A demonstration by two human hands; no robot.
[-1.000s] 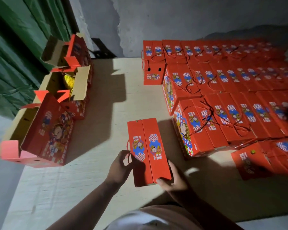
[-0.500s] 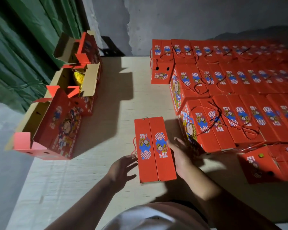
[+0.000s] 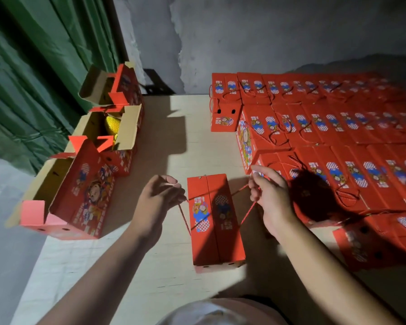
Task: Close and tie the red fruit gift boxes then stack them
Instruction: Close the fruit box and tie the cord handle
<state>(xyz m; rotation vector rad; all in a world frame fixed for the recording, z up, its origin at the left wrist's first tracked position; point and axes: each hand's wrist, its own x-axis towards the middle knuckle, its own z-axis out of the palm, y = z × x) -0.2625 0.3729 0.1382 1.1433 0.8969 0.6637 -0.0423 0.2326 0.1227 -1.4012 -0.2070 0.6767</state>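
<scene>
Each hand, left (image 3: 157, 200) and right (image 3: 267, 198), apparently pinches a red cord (image 3: 246, 209) beside the closed box (image 3: 215, 221), fingers curled.

Single head-worn wide-angle view, looking forward and steeply down over the pale bench (image 3: 174, 146), close above both forearms at the bottom edge, grey wall (image 3: 244, 38) across the top, green curtain (image 3: 33, 78) along the left, edges bowed by the lens

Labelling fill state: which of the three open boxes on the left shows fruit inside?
The middle open box: yellow fruit shows between its raised flaps. The far open box and the near open box show only bare cardboard inside.
</scene>
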